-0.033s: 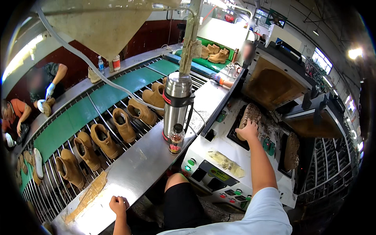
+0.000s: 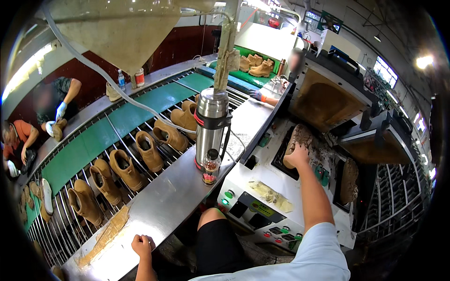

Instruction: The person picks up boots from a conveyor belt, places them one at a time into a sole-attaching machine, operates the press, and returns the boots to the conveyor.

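Nothing appears to have shifted since the earlier frame: both hands and the boots sit where they did. On the person's right, the right hand (image 2: 296,156) is stretched forward, fingers wrapped over the heel end of a tan boot with a lugged sole (image 2: 300,136), which lies sole-up in the dark opening of a white machine with green and red buttons (image 2: 262,206). At lower left, the left hand (image 2: 142,245) rests curled into a loose fist on the brushed steel counter (image 2: 164,201), holding nothing. Just beside the machine, a tall stainless steel flask (image 2: 211,126) stands upright on that counter, with a small dark glass bottle (image 2: 211,166) touching its base. Beyond the counter, several tan ankle boots (image 2: 124,167) sit upright on a conveyor of metal rods and green panels (image 2: 84,150). Across it, another person's gloved hand (image 2: 60,111) handles a boot.
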Motion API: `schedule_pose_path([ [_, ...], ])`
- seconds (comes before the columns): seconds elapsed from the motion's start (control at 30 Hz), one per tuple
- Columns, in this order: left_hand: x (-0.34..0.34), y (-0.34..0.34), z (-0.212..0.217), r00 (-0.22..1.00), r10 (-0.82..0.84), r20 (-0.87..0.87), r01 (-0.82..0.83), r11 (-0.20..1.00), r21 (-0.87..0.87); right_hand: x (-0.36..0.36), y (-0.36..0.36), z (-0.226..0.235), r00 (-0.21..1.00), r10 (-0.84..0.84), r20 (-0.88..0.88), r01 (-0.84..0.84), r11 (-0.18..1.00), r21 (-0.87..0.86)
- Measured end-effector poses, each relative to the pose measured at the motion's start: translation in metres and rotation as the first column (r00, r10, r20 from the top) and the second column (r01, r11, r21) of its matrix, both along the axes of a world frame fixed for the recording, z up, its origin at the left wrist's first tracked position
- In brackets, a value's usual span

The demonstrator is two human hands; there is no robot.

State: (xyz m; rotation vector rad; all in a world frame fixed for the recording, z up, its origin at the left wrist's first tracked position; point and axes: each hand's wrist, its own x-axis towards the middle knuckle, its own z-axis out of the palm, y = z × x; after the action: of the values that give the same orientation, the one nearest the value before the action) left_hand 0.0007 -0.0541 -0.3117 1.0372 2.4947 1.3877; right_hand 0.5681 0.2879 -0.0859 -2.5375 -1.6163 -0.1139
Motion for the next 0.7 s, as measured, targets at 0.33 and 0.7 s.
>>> schedule_pose_path([
  [0.33, 0.005, 0.000, 0.001, 1.000, 0.010, -0.020, -0.009, 0.997, 0.072, 0.008, -0.008, 0.028, 0.993, 0.104, -0.064, -0.109, 0.991, -0.079],
  [0.7, 0.190, 0.101, 0.037, 0.496, -0.379, 0.782, 0.393, 0.900, 0.187, 0.114, -0.223, -0.041, 0.946, 0.323, -0.020, -0.215, 0.673, 0.708],
])
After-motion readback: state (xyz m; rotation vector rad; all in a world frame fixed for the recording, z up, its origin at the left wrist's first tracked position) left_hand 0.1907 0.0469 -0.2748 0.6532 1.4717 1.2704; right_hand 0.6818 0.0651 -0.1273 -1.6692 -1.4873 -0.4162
